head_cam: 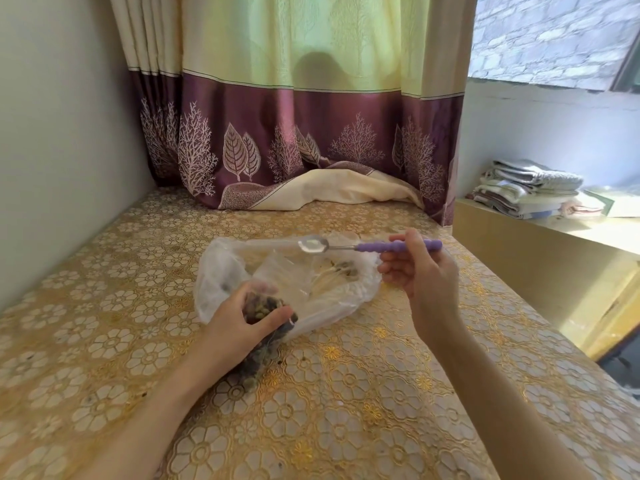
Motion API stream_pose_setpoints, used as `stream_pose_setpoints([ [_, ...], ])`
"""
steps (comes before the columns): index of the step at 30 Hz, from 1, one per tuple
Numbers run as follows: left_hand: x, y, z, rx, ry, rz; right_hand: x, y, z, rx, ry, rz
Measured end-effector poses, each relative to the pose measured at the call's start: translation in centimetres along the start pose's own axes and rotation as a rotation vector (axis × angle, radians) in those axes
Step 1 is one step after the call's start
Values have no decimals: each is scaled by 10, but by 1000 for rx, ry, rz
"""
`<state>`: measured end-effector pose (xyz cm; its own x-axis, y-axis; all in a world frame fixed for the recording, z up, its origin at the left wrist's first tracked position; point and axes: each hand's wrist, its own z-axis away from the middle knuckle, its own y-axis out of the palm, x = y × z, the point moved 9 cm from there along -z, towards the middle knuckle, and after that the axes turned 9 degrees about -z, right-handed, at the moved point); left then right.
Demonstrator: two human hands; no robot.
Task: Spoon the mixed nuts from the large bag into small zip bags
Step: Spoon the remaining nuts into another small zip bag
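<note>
The large clear plastic bag [332,289] lies crumpled on the table, with a few nuts [343,268] showing inside near its far right part. My left hand [239,323] grips a small zip bag [263,334] full of dark mixed nuts at the large bag's near left edge. My right hand [426,271] holds the purple handle of a metal spoon [313,244]. The spoon is level above the large bag's far edge, its bowl pointing left and holding no nuts.
The table has a gold floral cover [346,393]. A purple and cream curtain [294,133] hangs at the back, its hem resting on the table. Folded cloths [526,188] are stacked on a ledge at the right. A wall runs along the left.
</note>
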<state>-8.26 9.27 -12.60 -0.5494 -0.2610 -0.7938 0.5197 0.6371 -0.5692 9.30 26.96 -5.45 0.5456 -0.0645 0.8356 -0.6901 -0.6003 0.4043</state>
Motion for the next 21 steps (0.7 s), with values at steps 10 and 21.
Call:
stream_pose_setpoints([
  [10, -3, 0, 0, -13, 37, -10, -59, -59, -7, -295, 173, 170],
  [21, 3, 4, -4, 32, 28, -47, -62, -79, -17, -392, 119, 210],
])
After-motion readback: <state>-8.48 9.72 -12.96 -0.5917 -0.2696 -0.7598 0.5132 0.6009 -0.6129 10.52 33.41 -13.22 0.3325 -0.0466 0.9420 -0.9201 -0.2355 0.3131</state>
